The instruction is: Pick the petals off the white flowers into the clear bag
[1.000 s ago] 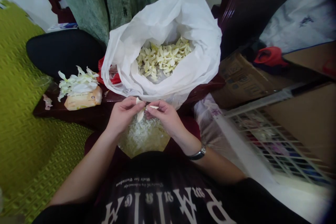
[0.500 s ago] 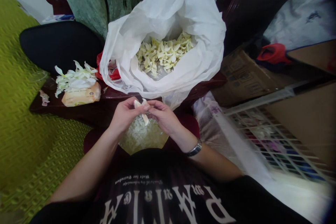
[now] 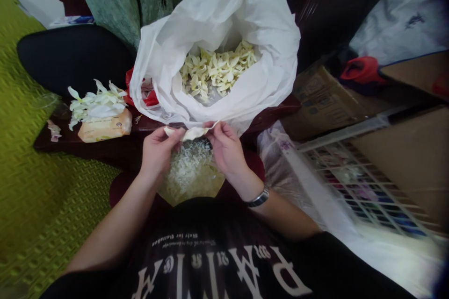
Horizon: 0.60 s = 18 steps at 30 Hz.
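A pale flower [image 3: 191,132] is stretched between my two hands, just in front of a big white plastic bag [image 3: 270,46] filled with several cream flowers [image 3: 217,67]. My left hand [image 3: 157,149] pinches the flower's left end and my right hand [image 3: 226,147] pinches its right end. Below my hands, on my lap, lies a clear bag of small white and yellowish flower bits [image 3: 191,175]. I wear a watch [image 3: 258,198] on my right wrist.
A heap of white petals [image 3: 93,103] lies on an orange packet [image 3: 105,128] on the dark wooden table [image 3: 70,142] at left. A black cushion [image 3: 70,58] is behind it. Green matting [image 3: 38,196] covers the floor. A cardboard box [image 3: 322,98] and white wire rack [image 3: 365,182] stand at right.
My hands have moved apart and slightly up, pulling the flower open between them. The view shifted a little to the right.
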{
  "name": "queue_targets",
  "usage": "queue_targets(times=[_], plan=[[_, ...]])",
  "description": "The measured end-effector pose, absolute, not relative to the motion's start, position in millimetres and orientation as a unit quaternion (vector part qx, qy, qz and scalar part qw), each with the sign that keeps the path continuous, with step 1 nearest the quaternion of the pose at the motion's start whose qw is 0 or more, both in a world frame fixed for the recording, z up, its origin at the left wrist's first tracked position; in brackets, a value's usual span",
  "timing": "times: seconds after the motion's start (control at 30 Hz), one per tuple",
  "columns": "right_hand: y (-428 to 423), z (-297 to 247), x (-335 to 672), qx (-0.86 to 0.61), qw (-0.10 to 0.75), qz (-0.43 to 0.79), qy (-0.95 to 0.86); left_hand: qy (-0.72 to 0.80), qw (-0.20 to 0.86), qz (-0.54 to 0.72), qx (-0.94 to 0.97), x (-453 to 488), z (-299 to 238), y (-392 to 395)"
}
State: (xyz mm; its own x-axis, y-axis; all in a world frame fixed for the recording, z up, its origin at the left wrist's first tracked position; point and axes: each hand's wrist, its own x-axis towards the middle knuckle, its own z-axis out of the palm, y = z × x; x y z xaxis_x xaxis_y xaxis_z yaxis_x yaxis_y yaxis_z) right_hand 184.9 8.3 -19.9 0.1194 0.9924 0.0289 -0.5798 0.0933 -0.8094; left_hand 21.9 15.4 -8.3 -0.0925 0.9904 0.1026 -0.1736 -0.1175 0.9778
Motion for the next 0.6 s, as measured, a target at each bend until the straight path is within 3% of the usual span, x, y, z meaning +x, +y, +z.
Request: queue_targets(times=[0.27,0.5,0.6], plan=[[21.2,-16.9,231.3,-0.368,0.773,0.424,-0.296,0.438,0.419,0.706,0.366,0.2,-0.7,31.7],[-0.8,3.8,237.3,-0.438,0.599,0.439,-0.507,0.423,0.505,0.577,0.482,1.1,10.7,21.1],[-9.5,13.0,220.1,-0.410,0.536,0.519,-0.525,0.396,0.527,0.529,0.535,12.7,14.8,15.6]])
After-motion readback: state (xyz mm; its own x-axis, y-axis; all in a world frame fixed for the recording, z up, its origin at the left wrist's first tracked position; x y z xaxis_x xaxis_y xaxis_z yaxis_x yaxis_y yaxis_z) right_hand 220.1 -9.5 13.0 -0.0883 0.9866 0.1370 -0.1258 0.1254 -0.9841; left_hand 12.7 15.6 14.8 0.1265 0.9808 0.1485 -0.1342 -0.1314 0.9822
